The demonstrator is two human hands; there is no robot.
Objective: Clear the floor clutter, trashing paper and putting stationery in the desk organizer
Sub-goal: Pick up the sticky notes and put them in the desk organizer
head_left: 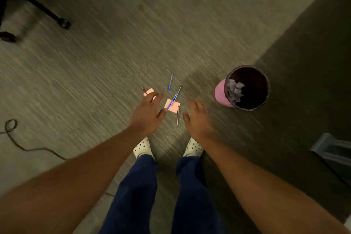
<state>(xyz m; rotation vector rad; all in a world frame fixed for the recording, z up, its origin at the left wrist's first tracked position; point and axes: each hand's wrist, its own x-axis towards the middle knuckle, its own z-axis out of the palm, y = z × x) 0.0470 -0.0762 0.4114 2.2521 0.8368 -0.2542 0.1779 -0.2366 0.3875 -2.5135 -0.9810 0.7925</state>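
On the floor [95,53] just ahead of the feet, pens [170,82] and pink notes [172,106] are reached for by the open, empty left hand [147,113] and right hand [198,118]; paper should be pinched separately for the bin [247,87].

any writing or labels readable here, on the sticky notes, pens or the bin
None can be read.
Pink sticky note under the blue pen: looks blank, too blurred to be sure.
Second pink note by the left hand: no text visible.
Upper blue pen: any print too small.
Pink bin: no label visible.
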